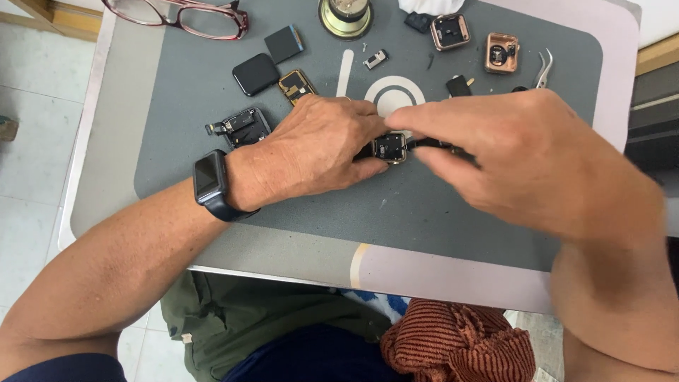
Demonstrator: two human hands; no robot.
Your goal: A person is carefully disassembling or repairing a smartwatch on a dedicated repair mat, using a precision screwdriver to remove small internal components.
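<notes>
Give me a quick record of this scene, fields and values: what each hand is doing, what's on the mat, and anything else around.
Left hand: steadies an opened watch case on the grey mat
Right hand: pinches a dark tool at the case
Left wrist: dark smartwatch
Mat, far side: two copper-coloured cases, black screen, tweezers, round loupe
Off the mat: red glasses
Near edge: rust cloth

Person seen from above: both forearms bare, no sleeves reaching the wrists. The left hand (318, 148) and right hand (530, 155) wear no gloves or rings that can be seen. A dark square-faced wristwatch (210, 180) with a dark blue strap sits on the left wrist. Olive-green cloth and dark blue cloth cover the lap.
</notes>
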